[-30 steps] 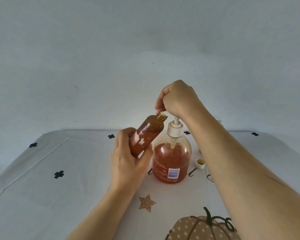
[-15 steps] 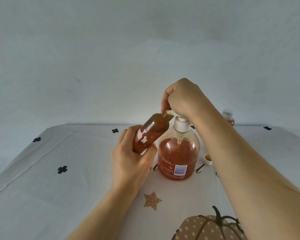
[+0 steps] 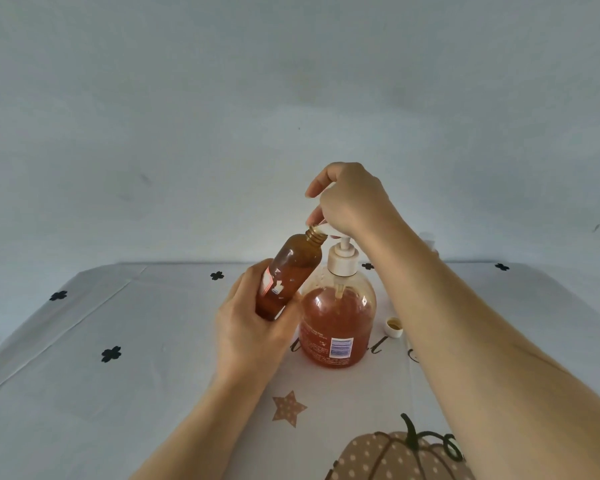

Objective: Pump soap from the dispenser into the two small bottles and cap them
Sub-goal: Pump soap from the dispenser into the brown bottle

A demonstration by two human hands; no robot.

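My left hand (image 3: 253, 327) grips a small amber bottle (image 3: 288, 275) by its lower half and holds it tilted. Its open threaded mouth touches the white nozzle (image 3: 322, 231) of the soap dispenser (image 3: 338, 323). The dispenser is a round clear bottle of orange soap with a white pump, standing on the table. My right hand (image 3: 350, 199) sits on the pump head with its fingers curled over it, and the pump stem shows below. A small white cap (image 3: 394, 326) lies upside down to the right of the dispenser. A second small bottle (image 3: 429, 242) is almost hidden behind my right forearm.
The table wears a white cloth (image 3: 118, 393) printed with black clovers, a star and a pumpkin (image 3: 395, 459) at the near edge. A plain grey wall (image 3: 291, 98) rises just behind the table's far edge.
Half a second ago my right hand had the pump pushed down. Now hand and pump head sit higher, with the stem showing. The small bottle stays at the nozzle.
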